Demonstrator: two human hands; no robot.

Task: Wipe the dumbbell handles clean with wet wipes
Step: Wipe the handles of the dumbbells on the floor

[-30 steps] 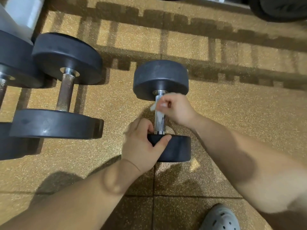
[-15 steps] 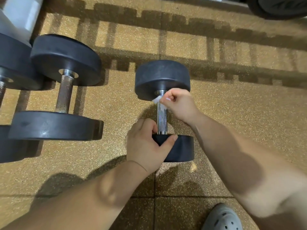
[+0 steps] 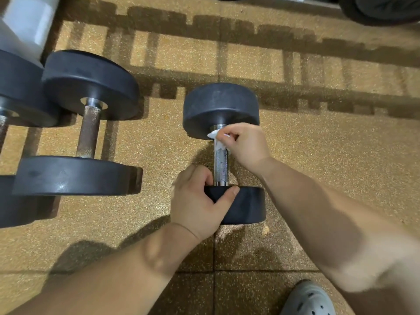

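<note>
A large black dumbbell [image 3: 75,176] with a dull brown knurled bar is seen at the left, lying on the speckled tan rubber floor [image 3: 329,167] with its bar running away from the person. It is untouched.

To its right, across a strip of bare floor, a small black dumbbell [image 3: 220,105] is laid on roughly the same axis, with one head far and one near. Its near head is gripped by the left hand [image 3: 195,201]: the thumb is laid across the rim and the fingers are curled over the inner face beside the chrome knurled handle [image 3: 221,164], so rolling is checked.

At the far end of that handle, just below the far head, a crumpled white wet wipe [image 3: 216,139] is pinched against the metal by the right hand [image 3: 246,144], which is closed on it from the right.

The uncovered length of handle lies between the two hands, on the person's side of the wipe. The coming stroke is therefore judged to run along the long axis, toward the near head, and to be made by the right hand. Travel is bounded by the two heads and by the left fingers at the near end. Open floor is left to the right for the forearm, and a grey perforated clog [image 3: 306,298] is well apart at the lower right.
</note>
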